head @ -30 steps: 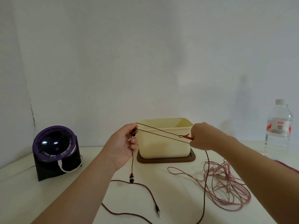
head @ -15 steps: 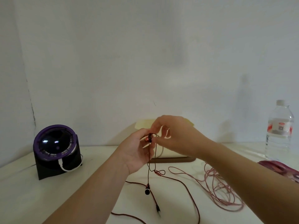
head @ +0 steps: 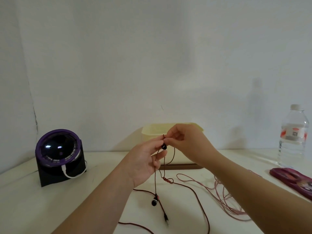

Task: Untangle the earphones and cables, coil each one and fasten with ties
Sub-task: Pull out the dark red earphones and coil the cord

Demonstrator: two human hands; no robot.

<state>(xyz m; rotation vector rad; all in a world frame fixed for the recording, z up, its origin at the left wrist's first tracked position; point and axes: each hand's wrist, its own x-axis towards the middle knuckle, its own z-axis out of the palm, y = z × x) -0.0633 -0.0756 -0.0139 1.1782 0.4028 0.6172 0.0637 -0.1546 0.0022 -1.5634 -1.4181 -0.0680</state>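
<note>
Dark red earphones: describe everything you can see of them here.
The dark red earphones are a thin cord with two black buds. The upper bud sits between the left hand and right hand, which both pinch the cord; the lower bud dangles low. The plug and loose loops lie on the table, uncoiled, untied.

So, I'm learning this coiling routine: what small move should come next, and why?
Probably the right hand should slide down the earphone cord and bring a loop back to the left hand. Both hands pinch it beside one earbud, while the rest hangs loose and trails over the table, uncoiled.
</note>
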